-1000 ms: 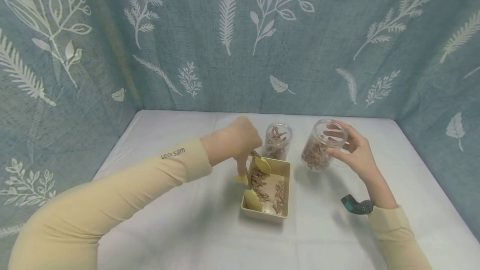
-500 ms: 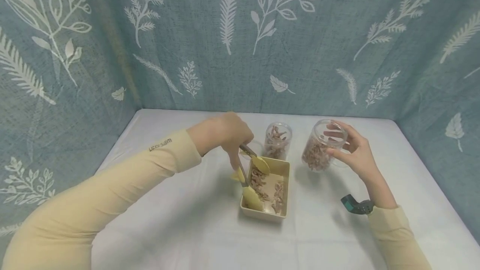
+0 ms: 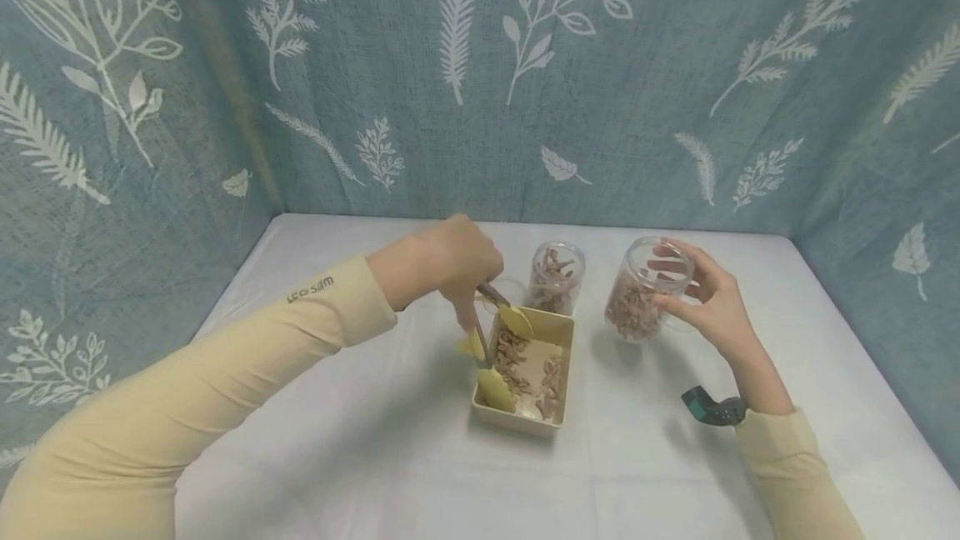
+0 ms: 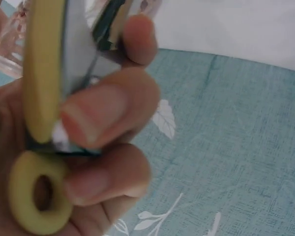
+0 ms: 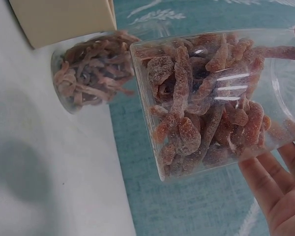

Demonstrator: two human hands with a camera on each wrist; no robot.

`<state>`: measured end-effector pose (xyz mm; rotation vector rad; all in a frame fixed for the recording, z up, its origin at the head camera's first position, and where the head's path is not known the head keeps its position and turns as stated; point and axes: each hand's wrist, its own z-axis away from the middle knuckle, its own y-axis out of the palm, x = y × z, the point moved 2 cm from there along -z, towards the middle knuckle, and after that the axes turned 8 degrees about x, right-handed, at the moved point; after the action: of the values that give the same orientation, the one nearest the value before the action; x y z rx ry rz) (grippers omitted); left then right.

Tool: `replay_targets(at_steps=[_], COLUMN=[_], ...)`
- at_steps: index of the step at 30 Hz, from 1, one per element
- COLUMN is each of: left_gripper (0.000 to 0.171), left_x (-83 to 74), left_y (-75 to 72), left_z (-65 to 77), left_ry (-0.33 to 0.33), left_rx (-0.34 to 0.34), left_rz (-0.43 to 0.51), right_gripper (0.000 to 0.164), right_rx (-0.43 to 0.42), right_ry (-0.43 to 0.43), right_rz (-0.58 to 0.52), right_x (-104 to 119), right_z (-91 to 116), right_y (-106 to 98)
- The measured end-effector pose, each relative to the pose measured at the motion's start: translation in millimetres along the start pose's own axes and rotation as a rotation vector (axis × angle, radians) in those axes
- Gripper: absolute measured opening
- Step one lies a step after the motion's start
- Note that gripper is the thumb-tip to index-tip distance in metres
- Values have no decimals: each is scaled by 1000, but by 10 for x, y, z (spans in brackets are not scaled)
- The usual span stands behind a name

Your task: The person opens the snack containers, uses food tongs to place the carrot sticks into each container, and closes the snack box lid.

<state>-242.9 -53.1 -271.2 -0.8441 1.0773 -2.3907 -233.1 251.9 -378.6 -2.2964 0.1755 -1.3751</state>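
Observation:
My left hand (image 3: 465, 261) grips a pair of tongs with yellow tips (image 3: 497, 390). In the left wrist view, the fingers curl round the tongs' yellow-and-metal handle (image 4: 44, 73), with a yellow ring (image 4: 39, 194) at its end. The tongs' tips stand spread apart inside a cream rectangular box (image 3: 517, 422), where brownish dried strips (image 3: 551, 386) lie in two groups. My right hand (image 3: 708, 298) holds a clear jar (image 3: 636, 307) from its right side, thumb and fingers round it. Sugary-looking reddish-brown dried pieces (image 5: 187, 103) fill much of this tilted jar.
A second clear jar (image 3: 553, 290) with similar dried strips stands just behind the box. A clear round rim (image 3: 512, 286) shows on the white tabletop (image 3: 630, 473) left of that jar. Leaf-patterned teal cloth (image 3: 420, 148) borders the table at the back and sides.
My left hand and the tongs have shifted a little to the left. The box has slid slightly left and away from me. My right hand and its jar stay nearly still.

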Motion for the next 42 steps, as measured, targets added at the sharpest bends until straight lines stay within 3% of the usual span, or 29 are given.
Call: replay_targets(at_steps=[6,14,23,35,42], left_gripper=[46,55,55,34,31], left_x=[-14,-79,-163,-80,-18], left_y=[-3,-133,-182,-85,22], left_z=[0,29,35,9,54], left_ry=[46,-38,-21,57,43], left_rx=[-3,29,25,-34,-29], left_rz=[31,-62,-122,-86,32], right_gripper=[69,70,69,71,71], right_rx=[2,11,15,13,32], right_ry=[7,5,21,11,-9], right_rz=[7,6,24,32,49], right_x=[-6,-6,-2,0,-9], right_z=[-1,6,13,12,15], right_y=[6,18,26,12,17])
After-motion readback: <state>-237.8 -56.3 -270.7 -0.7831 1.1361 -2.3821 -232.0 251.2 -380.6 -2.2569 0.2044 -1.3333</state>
